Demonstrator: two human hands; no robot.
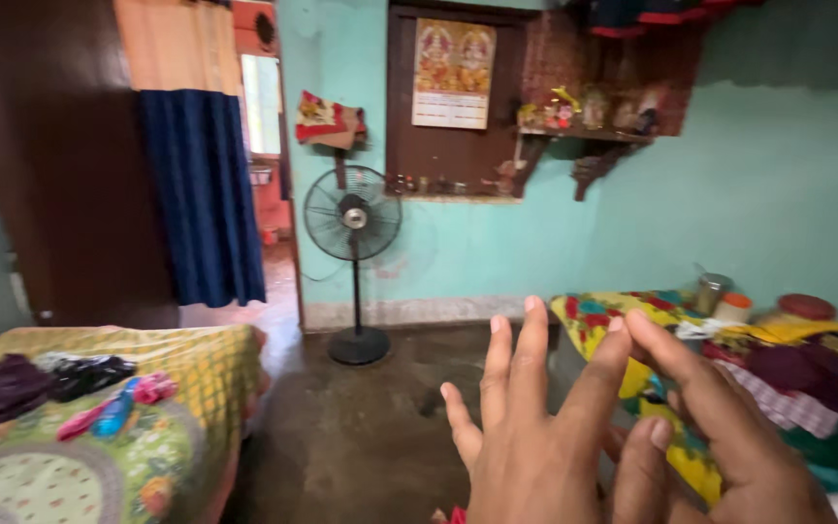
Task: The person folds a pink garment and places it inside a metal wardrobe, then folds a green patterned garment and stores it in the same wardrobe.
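Hands raised in the lower right of the head view, both bare and holding nothing. Left hand (pixel 526 437) seen from the back, fingers spread and pointing up and a little right, wrist cut off by the bottom edge. Right hand (pixel 720 427) just beside it, fingers stretched up and left so that they cross toward the left hand's fingertips; the two look to be touching or nearly so near the thumbs, cannot tell which. Nearest thing is the flowered cloth (pixel 632 340), yellow with red and green, draped over a low surface behind and to the right of the hands; its long axis runs from near the hands away to the right. Steel tin (pixel 711 291) and orange-lidded jar (pixel 732 307) stand upright at its far edge. Standing fan (pixel 352 218) well apart by the wall. Bed (pixel 186 388) at left carries dark clothes (pixel 41 380).
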